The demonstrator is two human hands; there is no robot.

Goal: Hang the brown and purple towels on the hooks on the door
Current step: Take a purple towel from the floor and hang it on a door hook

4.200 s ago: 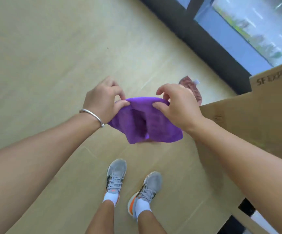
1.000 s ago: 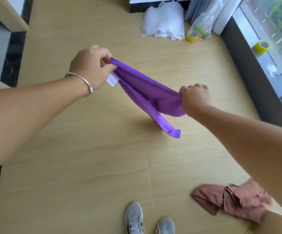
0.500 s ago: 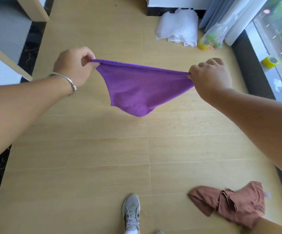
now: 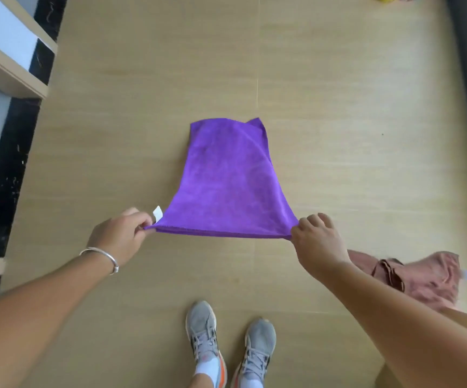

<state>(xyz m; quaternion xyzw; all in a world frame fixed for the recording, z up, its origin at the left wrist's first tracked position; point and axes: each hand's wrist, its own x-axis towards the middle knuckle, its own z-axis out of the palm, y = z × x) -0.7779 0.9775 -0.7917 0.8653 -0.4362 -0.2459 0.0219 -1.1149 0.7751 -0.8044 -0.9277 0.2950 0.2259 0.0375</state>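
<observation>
— Purple towel: where is it?

— Middle of the frame, stretched out between my two hands. Its near edge runs taut from one hand to the other, and the rest spreads away toward the upper part of the frame over the wooden floor.

— What are your fingers doing?

— My left hand, the one with the silver bracelet, pinches the left corner between thumb and curled fingers, just below the white label. My right hand pinches the right corner; its fingers curl over the edge.

— And the brown towel?

— Crumpled on the floor at the lower right, partly behind my right forearm, touched by neither hand.

— Anything else?

— My grey shoes at the bottom centre, and a pale frame with a dark strip at the upper left.
</observation>
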